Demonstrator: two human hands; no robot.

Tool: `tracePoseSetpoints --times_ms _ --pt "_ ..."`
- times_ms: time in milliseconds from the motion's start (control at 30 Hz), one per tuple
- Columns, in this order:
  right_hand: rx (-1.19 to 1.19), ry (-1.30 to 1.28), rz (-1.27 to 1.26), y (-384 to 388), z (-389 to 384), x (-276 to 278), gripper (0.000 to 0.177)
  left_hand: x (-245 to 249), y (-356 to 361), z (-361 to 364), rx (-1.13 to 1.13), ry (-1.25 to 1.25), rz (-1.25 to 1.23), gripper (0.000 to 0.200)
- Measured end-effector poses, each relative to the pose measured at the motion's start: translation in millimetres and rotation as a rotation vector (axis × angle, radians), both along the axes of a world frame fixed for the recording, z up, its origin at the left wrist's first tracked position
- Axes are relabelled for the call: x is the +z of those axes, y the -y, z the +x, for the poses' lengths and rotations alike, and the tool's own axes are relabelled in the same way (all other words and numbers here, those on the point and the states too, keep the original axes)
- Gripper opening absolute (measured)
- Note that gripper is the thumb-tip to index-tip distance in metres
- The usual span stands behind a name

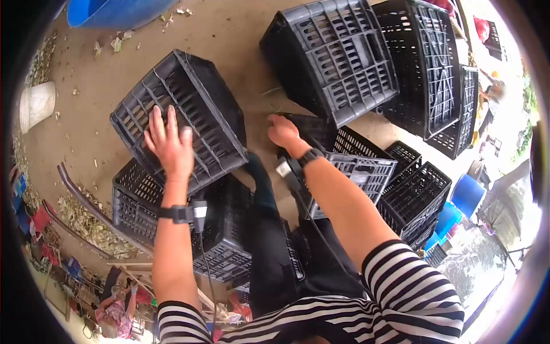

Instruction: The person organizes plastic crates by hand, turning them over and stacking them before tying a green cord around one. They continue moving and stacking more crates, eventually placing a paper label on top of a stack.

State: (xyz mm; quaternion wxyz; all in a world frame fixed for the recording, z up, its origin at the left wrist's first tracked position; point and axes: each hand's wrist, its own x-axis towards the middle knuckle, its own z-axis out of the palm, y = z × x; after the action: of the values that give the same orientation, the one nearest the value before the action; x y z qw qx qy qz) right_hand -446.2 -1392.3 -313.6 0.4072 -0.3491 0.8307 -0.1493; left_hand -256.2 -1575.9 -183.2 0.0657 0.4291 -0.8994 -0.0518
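My left hand [168,143] lies with fingers spread on the slatted side of a tilted black plastic crate [197,112]. Below that crate are other black crates [134,203], partly covered by it and by my left arm. My right hand [283,135] is beside the rim of a black crate [315,129] between the two larger crate groups. Its fingers look curled inward, and whatever they may hold is hidden. Each wrist wears a black strap with a small device and a cable.
Another large black crate [335,54] leans at the upper right, with more crates [427,69] behind it. Stacked crates [415,195] stand at right near blue tubs [467,195]. A white bucket [38,106], a blue basin [114,12] and a curved pipe [94,200] lie leftward. People are in the background.
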Motion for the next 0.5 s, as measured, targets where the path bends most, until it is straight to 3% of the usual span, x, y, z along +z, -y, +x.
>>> tracePoseSetpoints --times_ms 67,167,400,467,500 --pt "0.074 -0.001 0.245 14.1 0.4 -40.3 0.037 -18.4 -1.2 -3.2 -0.023 0.036 -0.062 0.051" --pt "0.270 0.024 0.364 31.6 -3.1 -85.4 0.037 -21.4 0.4 -1.7 -0.051 0.045 -0.069 0.051" --pt "0.208 -0.001 0.462 26.6 -7.7 -223.0 0.032 -33.5 3.3 1.5 -0.076 0.049 -0.074 0.051" --pt "0.297 0.084 0.351 0.1 -5.8 -279.9 0.030 -32.5 4.3 3.3 -0.091 0.035 -0.069 0.050" --pt "0.310 0.088 0.348 9.1 -0.6 -258.5 0.030 -34.4 6.9 4.8 -0.099 0.003 -0.076 0.049"
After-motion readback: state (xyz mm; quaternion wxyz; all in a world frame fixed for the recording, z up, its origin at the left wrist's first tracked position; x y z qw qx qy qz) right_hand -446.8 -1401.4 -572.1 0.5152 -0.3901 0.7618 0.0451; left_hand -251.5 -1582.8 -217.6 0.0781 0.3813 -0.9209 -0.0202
